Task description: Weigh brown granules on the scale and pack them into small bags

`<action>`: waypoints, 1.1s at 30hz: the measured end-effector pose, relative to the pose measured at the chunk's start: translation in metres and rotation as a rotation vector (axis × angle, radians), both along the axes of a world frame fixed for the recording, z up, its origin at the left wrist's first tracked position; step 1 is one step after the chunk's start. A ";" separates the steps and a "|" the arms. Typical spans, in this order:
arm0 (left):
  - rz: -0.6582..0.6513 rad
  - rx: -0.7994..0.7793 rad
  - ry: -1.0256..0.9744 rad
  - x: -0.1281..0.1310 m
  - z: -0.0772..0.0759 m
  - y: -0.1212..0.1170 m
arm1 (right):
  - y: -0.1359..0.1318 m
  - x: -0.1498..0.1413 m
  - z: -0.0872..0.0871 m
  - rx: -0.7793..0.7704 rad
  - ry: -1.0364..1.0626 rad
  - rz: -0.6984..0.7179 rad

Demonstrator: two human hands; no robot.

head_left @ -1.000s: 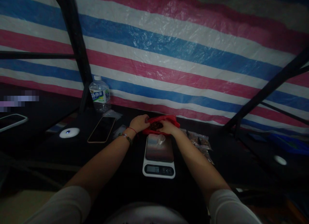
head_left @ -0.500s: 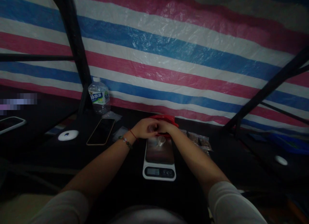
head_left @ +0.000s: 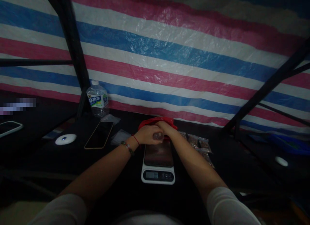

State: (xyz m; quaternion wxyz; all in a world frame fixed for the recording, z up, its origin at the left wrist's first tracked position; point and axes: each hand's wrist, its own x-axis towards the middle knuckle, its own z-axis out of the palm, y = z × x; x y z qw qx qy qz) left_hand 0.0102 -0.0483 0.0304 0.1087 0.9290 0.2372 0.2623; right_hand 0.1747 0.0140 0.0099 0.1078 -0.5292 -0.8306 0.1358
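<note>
Striped plastic sheeting (head_left: pixel 157 62) is hung behind a dark table (head_left: pixel 225 144). By the curled fingers of the left hand (head_left: pixel 147 135), a small clear cup (head_left: pixel 158 136) is gripped above the far end of a white scale (head_left: pixel 158 156); its long axis cannot be made out. Just beyond the cup, a red plastic bag (head_left: pixel 146 122) is spread, longer from side to side. It is reached by the right hand (head_left: pixel 163 125), partly hidden behind the left; whether that hand is closed cannot be told. Both forearms are angled inward, the hands overlapping in view. Filled sachets (head_left: pixel 193 140) are laid to the right, a phone (head_left: pixel 99 135) to the left.
</note>
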 end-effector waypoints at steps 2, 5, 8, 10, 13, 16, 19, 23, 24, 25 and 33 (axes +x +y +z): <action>0.133 0.025 -0.126 -0.004 0.000 0.007 | -0.002 0.004 0.003 0.017 -0.021 0.030; 0.363 0.049 -0.196 -0.010 -0.005 0.020 | -0.006 0.010 0.010 0.039 -0.057 0.096; 0.499 -0.003 -0.152 -0.012 -0.010 0.028 | -0.010 0.014 0.018 -0.017 -0.085 0.109; 0.553 -0.063 -0.100 -0.010 -0.010 0.028 | -0.013 0.014 0.021 -0.098 -0.126 0.103; 0.562 -0.098 -0.005 -0.006 -0.007 0.024 | -0.017 0.011 0.021 -0.176 -0.208 0.102; 0.521 -0.041 0.033 -0.004 -0.006 0.021 | -0.021 0.008 0.018 -0.114 -0.196 0.100; 0.502 -0.005 0.037 -0.004 -0.008 0.020 | -0.022 0.008 0.014 -0.053 -0.131 0.114; 0.525 -0.033 0.070 -0.004 -0.010 0.021 | -0.019 0.008 0.008 -0.021 -0.084 0.144; 0.542 -0.044 0.087 -0.004 -0.011 0.022 | -0.018 0.008 0.007 -0.025 -0.083 0.145; 0.557 -0.057 0.107 -0.004 -0.011 0.022 | -0.016 0.009 0.006 -0.038 -0.087 0.141; 0.532 -0.094 0.155 -0.005 -0.014 0.025 | -0.006 0.020 0.007 -0.001 -0.001 0.030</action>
